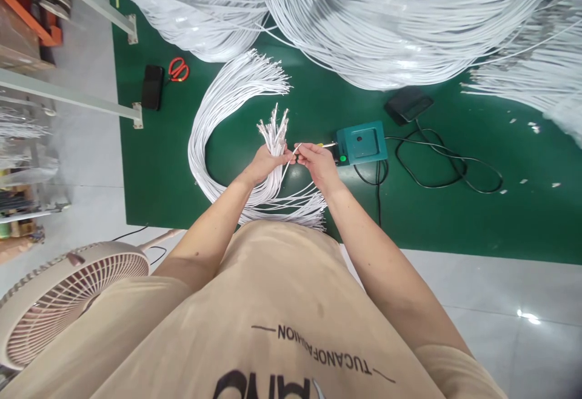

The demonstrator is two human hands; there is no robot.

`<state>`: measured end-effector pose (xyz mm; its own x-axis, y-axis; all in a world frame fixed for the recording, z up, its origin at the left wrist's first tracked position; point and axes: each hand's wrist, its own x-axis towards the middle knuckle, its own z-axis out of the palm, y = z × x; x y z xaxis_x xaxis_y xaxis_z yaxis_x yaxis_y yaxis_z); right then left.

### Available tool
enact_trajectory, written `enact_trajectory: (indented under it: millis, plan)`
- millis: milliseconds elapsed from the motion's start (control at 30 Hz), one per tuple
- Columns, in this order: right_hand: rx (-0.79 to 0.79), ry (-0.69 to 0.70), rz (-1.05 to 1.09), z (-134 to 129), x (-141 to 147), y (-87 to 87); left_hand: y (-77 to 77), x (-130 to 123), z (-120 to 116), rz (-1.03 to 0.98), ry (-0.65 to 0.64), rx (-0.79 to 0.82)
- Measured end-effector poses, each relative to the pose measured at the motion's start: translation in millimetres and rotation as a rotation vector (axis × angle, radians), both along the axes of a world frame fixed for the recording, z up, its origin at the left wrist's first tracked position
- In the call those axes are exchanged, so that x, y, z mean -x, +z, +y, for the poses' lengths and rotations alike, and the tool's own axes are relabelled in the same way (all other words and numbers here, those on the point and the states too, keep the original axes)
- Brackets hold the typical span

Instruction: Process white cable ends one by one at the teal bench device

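Note:
My left hand [267, 164] is closed round a bunch of white cables [274, 135], their stripped ends fanning out above the fingers. Pinched in my right hand [316, 159] is the end of a single white cable [292, 154], held just right of the bunch. Both hands almost touch. A curved bundle of white cables [200, 138] loops round on the left, and more loose cable ends [304, 214] lie close to my body. Right beside my right hand stands a small teal device [361, 143] with a green button and a metal tip pointing at the hand.
Big coils of white cable [391, 35] fill the back of the green table [454, 223]. At the left lie a black phone [152, 87] and red-handled scissors [178, 69]. A black foot pedal [409, 106] with its cord sits right. A fan [77, 296] stands at lower left.

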<state>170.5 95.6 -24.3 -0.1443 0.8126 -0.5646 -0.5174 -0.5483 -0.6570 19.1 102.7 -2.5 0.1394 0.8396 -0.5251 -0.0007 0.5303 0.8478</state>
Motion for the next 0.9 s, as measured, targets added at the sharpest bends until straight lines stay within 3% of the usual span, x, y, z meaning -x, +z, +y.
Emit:
enact_trajectory:
  millis: [200, 367, 600, 900]
  plan:
    - [0.187, -0.026, -0.112, 8, 2, 8.7, -4.4, 0, -1, 0.042, -0.031, -0.037]
    - [0.372, 0.192, -0.027, 12, -5, 10.7, -6.5, 1, -1, 0.054, -0.025, -0.046]
    - [0.074, 0.049, -0.085, 6, -5, 6.2, -7.0, 2, 0, 0.016, -0.016, -0.021]
    - [0.04, 0.032, -0.194, -1, -5, 4.5, -6.9, 1, 2, 0.049, -0.012, -0.023]
